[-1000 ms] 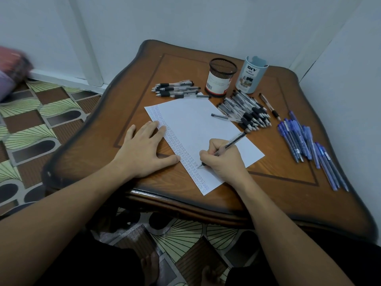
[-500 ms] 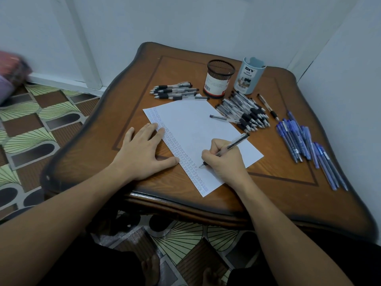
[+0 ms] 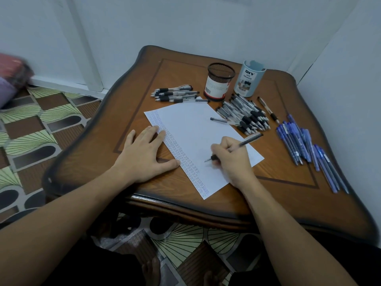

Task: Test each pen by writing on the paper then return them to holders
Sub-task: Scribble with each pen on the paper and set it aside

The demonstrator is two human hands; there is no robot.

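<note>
While right hand (image 3: 231,159) grips pen (image 3: 247,140) on paper (image 3: 195,129), left hand (image 3: 142,155) flat; pen pile (image 3: 245,116) beside mesh holder (image 3: 219,83), organizer (image 3: 248,81).

Script (image 3: 186,162) along the paper (image 3: 198,129) margin too small to read; pen (image 3: 250,138) mid-barrel hidden inside the right hand (image 3: 233,159); bundle (image 3: 12,79) at left blurred and cut off; mesh holder (image 3: 218,83) and blue holder (image 3: 248,79) interiors indiscernible; feet (image 3: 151,271) cropped at bottom edge.

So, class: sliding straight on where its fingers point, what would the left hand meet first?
The left hand touches the paper; beyond its corner, probably the row of black-grip pens.
</note>
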